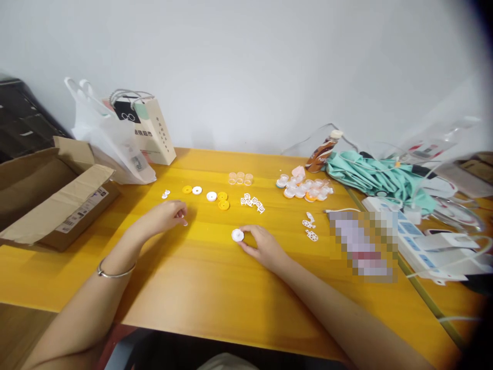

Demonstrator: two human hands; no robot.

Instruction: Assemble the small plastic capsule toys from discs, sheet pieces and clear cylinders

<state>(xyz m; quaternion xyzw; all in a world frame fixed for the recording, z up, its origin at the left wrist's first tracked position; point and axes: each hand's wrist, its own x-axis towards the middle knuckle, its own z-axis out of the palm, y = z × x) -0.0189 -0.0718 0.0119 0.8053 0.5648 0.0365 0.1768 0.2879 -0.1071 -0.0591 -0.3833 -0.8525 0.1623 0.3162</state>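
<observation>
My right hand (264,247) pinches the edge of a round white plastic disc (238,235) with a raised centre, low over the table. To the left, my left hand (167,215) hovers with its fingers curled together; a tiny white bit shows at the fingertips, too small to name. Just beyond it lie small white parts (165,194). A row of white discs (211,196) and yellow discs (223,205) runs across the middle. Behind my right hand are flat white cut-out pieces (252,202), and more cut-out pieces (311,235) rest farther right.
Clear round caps (240,179) stand at the back, with a cluster of clear and orange cases (308,189) to their right. A cardboard box (57,205) and bags (115,144) occupy the left. A bottle (322,151), teal cloth (377,177) and power strip (408,239) line the right.
</observation>
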